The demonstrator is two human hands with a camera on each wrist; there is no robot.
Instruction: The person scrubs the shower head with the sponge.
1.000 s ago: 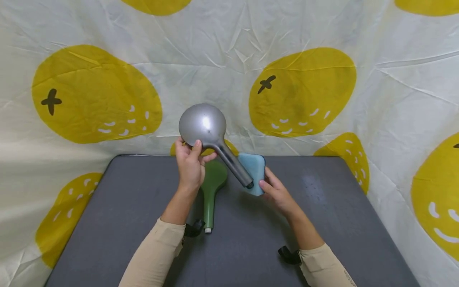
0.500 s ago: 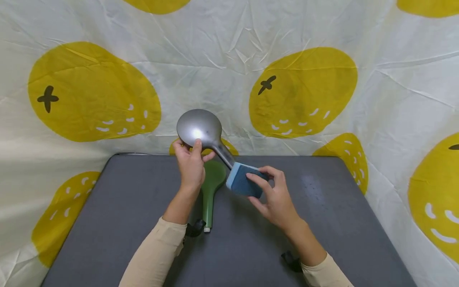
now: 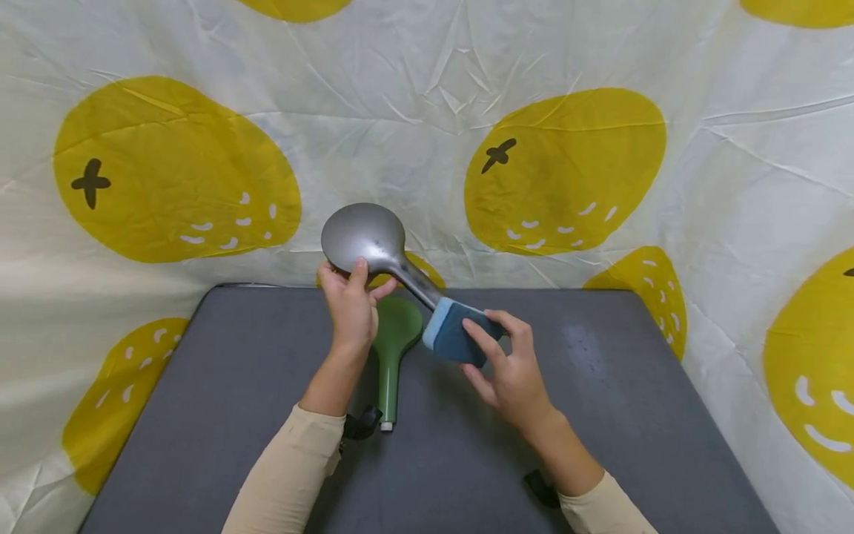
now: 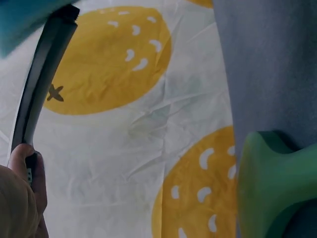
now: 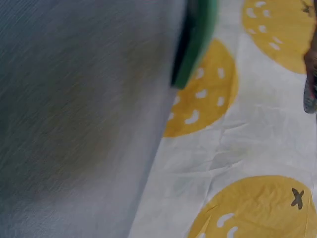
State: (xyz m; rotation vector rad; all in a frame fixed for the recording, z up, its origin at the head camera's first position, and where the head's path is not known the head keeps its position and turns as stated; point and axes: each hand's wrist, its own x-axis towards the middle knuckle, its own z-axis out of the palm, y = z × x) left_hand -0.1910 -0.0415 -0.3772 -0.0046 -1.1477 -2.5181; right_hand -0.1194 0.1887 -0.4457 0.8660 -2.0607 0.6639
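Left hand (image 3: 350, 315) clamped on grey shower head (image 3: 363, 233), handle pointing to four o'clock; right hand (image 3: 514, 371) pinching blue sponge (image 3: 454, 337), overlapping the handle's end in head view; green shower head (image 3: 400, 326) at five o'clock, on dark table (image 3: 267, 386)

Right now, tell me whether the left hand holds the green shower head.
No, the left hand holds the gray shower head.

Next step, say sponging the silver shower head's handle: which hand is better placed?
Right, I'd judge: the right hand holds the blue sponge at the handle, while the left hand is taken up gripping the silver shower head by its round end.
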